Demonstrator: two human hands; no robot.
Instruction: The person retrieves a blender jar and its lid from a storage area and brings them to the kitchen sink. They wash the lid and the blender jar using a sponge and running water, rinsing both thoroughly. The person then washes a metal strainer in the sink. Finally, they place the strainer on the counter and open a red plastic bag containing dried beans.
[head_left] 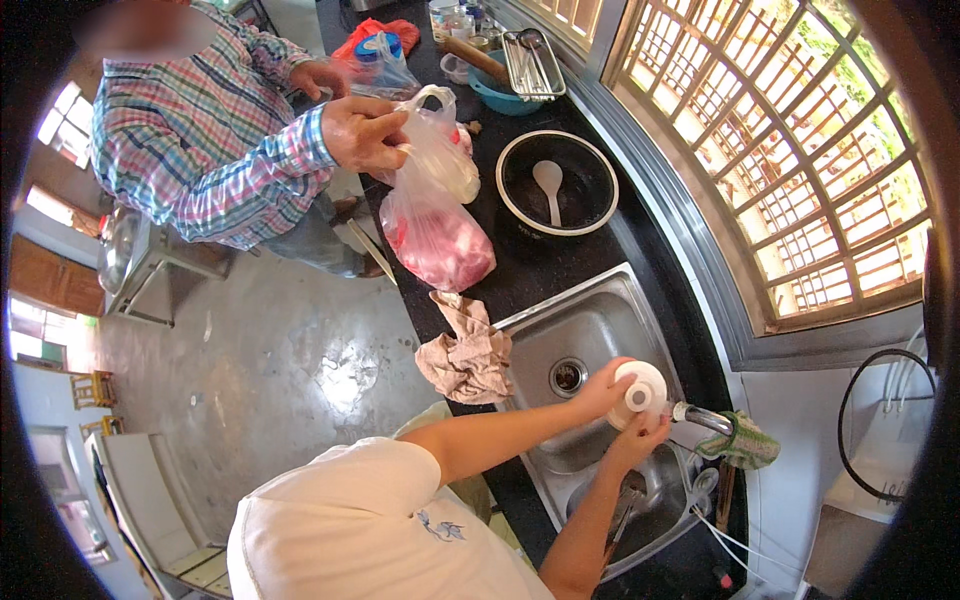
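Observation:
Over the metal double sink, both my hands hold a small white round dish with a raised ring and a grey spot at its middle. I cannot tell whether it is a bowl turned over or a lid. My left hand grips its far left edge, fingers closed on the rim. My right hand holds the near edge. Close beside the dish is the mouth of the faucet, which has a green and white cloth hung on it. Utensils lie in the near basin, partly hidden by my right forearm.
A crumpled beige cloth lies left of the sink. Beyond it a co-worker's hand holds a plastic bag of raw meat. A black pot with a white ladle stands behind the sink, near a blue basin.

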